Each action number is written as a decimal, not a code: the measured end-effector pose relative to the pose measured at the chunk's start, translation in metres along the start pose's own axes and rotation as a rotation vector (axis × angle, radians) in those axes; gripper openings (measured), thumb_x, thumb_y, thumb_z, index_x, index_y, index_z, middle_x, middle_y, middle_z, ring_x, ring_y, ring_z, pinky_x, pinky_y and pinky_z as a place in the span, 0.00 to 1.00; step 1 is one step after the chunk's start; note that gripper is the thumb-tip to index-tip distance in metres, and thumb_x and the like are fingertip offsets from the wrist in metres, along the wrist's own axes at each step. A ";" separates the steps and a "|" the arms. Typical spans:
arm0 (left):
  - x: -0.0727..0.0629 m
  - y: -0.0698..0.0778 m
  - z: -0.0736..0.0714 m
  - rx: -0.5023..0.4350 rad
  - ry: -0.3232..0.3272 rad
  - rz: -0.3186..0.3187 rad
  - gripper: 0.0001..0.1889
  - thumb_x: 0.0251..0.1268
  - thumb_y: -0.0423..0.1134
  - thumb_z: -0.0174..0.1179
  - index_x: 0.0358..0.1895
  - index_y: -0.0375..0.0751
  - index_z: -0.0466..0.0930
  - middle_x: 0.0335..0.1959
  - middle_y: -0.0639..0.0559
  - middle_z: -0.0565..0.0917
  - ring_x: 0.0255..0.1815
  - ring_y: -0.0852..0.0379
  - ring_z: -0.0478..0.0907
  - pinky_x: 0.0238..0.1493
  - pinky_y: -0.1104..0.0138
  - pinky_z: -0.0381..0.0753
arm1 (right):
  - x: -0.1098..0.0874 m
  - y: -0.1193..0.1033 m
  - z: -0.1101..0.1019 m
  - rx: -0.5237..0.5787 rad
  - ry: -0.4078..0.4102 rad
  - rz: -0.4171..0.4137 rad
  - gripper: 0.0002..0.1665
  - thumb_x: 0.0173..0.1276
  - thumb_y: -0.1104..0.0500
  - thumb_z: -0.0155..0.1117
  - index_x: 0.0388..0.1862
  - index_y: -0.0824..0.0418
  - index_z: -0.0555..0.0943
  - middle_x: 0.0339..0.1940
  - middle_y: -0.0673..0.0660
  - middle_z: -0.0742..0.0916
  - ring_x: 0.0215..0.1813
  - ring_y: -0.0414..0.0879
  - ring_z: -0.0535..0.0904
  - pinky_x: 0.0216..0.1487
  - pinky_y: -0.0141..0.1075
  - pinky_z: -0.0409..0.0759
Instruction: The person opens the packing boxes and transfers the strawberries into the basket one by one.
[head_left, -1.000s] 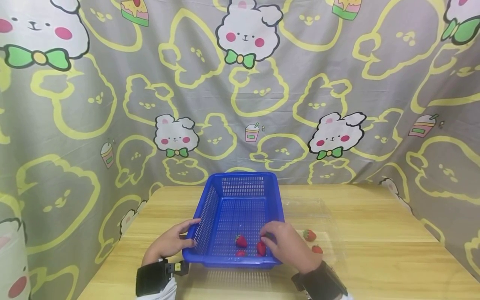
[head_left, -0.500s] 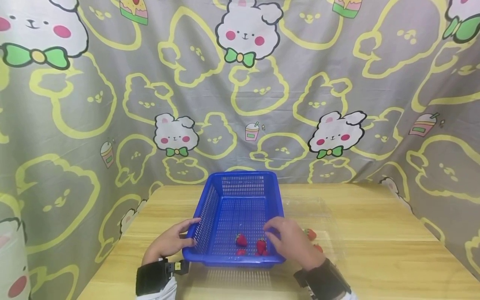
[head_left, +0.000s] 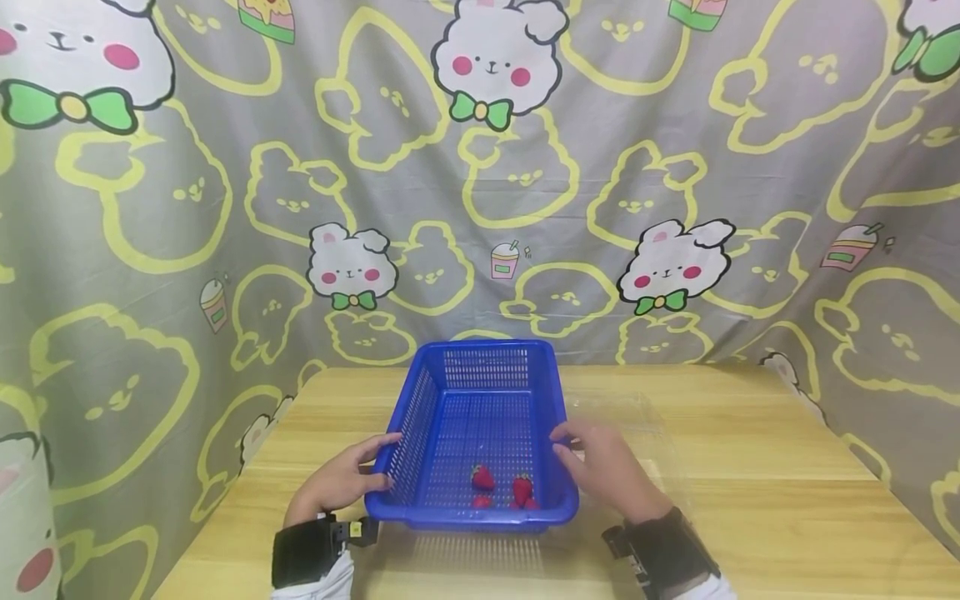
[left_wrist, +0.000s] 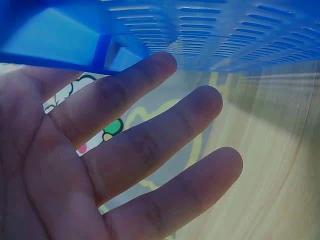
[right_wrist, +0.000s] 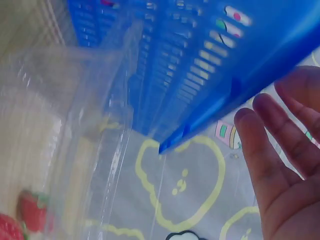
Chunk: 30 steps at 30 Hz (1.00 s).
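Observation:
A blue slotted plastic basket (head_left: 487, 406) stands at the middle of the table, with several strawberries (head_left: 522, 489) lying at its near end. On its left rim my left hand (head_left: 341, 477) holds on with thumb and index finger; in the left wrist view the other fingers (left_wrist: 165, 130) stretch out below the rim. My right hand (head_left: 603, 467) is at the basket's right rim, fingers loosely bent and holding nothing. Right of the basket lies a clear plastic container (right_wrist: 75, 115). Two strawberries (right_wrist: 34, 212) show through it in the right wrist view; my right hand hides them from the head view.
The wooden table (head_left: 765, 500) reaches out on both sides of the basket. A grey curtain (head_left: 420, 183) with cartoon rabbits hangs behind the table and along both sides.
My right hand has let go of a strawberry in the basket's near right corner and moved right, out to the rim. My left hand has stayed on the left rim.

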<state>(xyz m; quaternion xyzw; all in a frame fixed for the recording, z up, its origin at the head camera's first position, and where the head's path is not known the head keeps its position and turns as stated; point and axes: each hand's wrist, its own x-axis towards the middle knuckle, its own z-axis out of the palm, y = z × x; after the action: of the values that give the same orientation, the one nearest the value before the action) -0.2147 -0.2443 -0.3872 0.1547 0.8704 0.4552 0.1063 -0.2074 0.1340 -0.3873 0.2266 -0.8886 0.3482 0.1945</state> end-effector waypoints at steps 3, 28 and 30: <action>0.001 0.000 -0.001 -0.001 -0.002 0.004 0.35 0.58 0.30 0.62 0.70 0.31 0.62 0.65 0.23 0.66 0.61 0.24 0.67 0.51 0.43 0.77 | 0.001 0.006 -0.005 -0.011 0.032 0.020 0.07 0.59 0.69 0.68 0.35 0.59 0.83 0.37 0.53 0.87 0.41 0.51 0.85 0.42 0.45 0.84; 0.001 -0.003 -0.001 -0.038 -0.032 0.013 0.34 0.60 0.29 0.61 0.71 0.30 0.60 0.65 0.20 0.63 0.57 0.22 0.71 0.48 0.44 0.79 | -0.004 0.052 -0.025 -0.047 -0.050 0.307 0.14 0.61 0.66 0.62 0.46 0.67 0.82 0.44 0.65 0.85 0.46 0.61 0.82 0.48 0.55 0.80; 0.002 -0.004 -0.001 -0.041 -0.034 0.013 0.34 0.60 0.29 0.61 0.71 0.30 0.60 0.66 0.20 0.63 0.57 0.22 0.70 0.48 0.44 0.80 | -0.005 0.055 -0.024 -0.054 -0.069 0.324 0.15 0.59 0.66 0.63 0.46 0.67 0.82 0.44 0.65 0.85 0.46 0.61 0.81 0.47 0.55 0.80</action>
<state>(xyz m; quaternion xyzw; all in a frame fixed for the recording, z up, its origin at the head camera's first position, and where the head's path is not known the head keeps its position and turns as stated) -0.2172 -0.2466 -0.3896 0.1658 0.8578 0.4710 0.1215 -0.2283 0.1883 -0.4021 0.0869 -0.9287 0.3429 0.1111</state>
